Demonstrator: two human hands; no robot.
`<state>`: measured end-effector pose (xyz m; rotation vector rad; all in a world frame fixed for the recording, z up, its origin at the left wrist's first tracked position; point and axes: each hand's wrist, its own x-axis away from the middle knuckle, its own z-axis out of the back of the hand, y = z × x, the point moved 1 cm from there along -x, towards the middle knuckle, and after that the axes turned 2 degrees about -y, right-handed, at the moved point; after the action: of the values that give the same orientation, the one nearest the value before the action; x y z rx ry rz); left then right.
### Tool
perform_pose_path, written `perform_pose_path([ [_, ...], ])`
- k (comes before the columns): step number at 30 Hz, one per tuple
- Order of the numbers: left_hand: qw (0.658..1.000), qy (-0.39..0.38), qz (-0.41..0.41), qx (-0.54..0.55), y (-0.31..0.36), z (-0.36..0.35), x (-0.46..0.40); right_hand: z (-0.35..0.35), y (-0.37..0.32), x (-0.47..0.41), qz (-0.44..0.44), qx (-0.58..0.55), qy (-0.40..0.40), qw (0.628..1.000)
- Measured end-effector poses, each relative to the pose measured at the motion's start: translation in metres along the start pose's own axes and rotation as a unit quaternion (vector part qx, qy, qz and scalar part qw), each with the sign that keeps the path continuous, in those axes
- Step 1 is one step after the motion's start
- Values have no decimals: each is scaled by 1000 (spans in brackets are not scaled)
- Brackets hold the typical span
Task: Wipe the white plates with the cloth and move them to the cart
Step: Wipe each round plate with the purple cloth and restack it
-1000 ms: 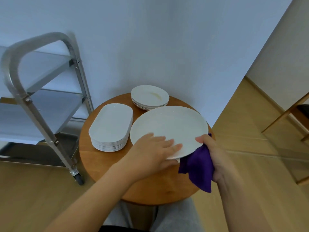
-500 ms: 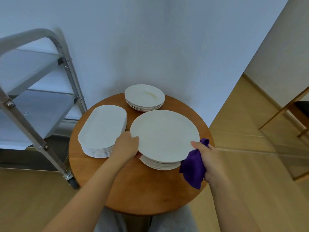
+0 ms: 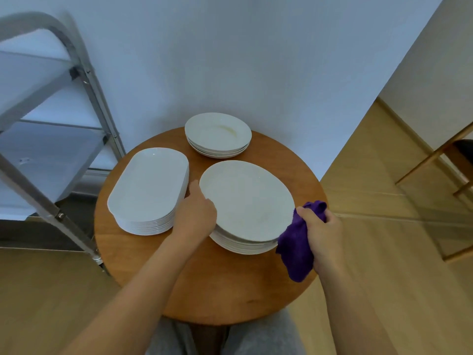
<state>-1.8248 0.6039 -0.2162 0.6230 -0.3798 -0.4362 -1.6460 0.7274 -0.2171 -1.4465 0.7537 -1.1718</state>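
A large round white plate tops a stack on the round wooden table. My left hand grips this top plate at its left rim, fingers tucked beneath the edge. At the plate's right rim my right hand holds a purple cloth, bunched and hanging over the stack's edge. A pile of oblong white plates sits at the left, and a short stack of small round plates at the back. The metal cart stands to the left of the table.
A pale wall runs close behind the table. The cart's grey shelves lie to the left, its wheel near the table edge. Wooden furniture legs cross the wood floor at the right. My grey-trousered knees are under the table's front edge.
My left hand slid off the top of the big plate to its left rim and took hold there. The right hand with the cloth stayed at the right rim.
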Motion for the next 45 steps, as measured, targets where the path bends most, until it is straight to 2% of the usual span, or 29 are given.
perform_pose_path([
  [3, 996, 1, -12, -84, -5, -2, -2, -5, -1, -1, 27, 22, -4, 999],
  [10, 986, 8, -29, -163, -16, -10, -4, -12, -6, -2, 35, 31, -21, 999],
  [15, 994, -7, -47, -102, -27, -11, -5, -20, -11, -5, 53, 6, -46, 997],
  [19, 998, -5, -47, -37, -28, -18, 1, -43, -15, -13, 72, 84, -114, 987],
  [21, 999, -2, -38, -17, -29, -21, 2, -60, -16, -16, 110, 195, -175, 959],
  [24, 999, 16, -32, -8, -31, -25, -1, -85, -15, -17, 177, 378, -292, 860],
  [26, 999, 34, -33, -3, -30, -28, -2, -97, -19, -16, 186, 443, -346, 806],
  [29, 998, 54, -25, 2, -28, -31, -2, -98, -23, -10, 143, 459, -401, 780],
  [34, 998, 59, -20, -1, -27, -31, -1, -68, -39, -8, 5, 412, -421, 809],
  [38, 999, 39, -14, 18, -29, -29, -1, -28, -59, -26, -146, 225, -421, 866],
  [42, 998, 41, -26, 30, -30, -20, -3, 1, -56, -31, -167, 51, -369, 913],
  [45, 998, 56, -27, 0, -20, -2, -17, -6, -55, -31, -109, 52, -318, 940],
])
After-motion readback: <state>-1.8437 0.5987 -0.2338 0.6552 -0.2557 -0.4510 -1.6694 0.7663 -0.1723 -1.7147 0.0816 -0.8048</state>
